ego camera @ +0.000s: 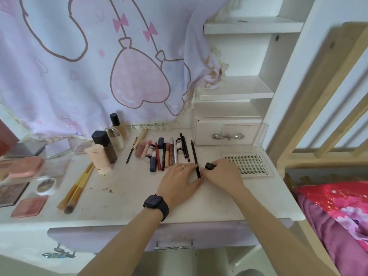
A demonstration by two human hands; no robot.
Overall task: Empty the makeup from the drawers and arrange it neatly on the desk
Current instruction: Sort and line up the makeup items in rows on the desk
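My left grip (pixel 179 180) lay flat, fingers straight, beside the black pencil (pixel 194 154); my right grip (pixel 223 174) pinched a small black cap (pixel 209 166). The pencil seemed light, stiff, roll-prone — I judged mid-shaft the best hold.

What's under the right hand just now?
A small black round piece sticks out of the right hand, gripped by its fingers. The hand hides the rest of it and the desk beneath.

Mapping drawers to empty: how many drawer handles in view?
3. Top handle on the small drawer at back right; middle handle on the front drawer; left handle at lower left, blurred. Others may be hidden.
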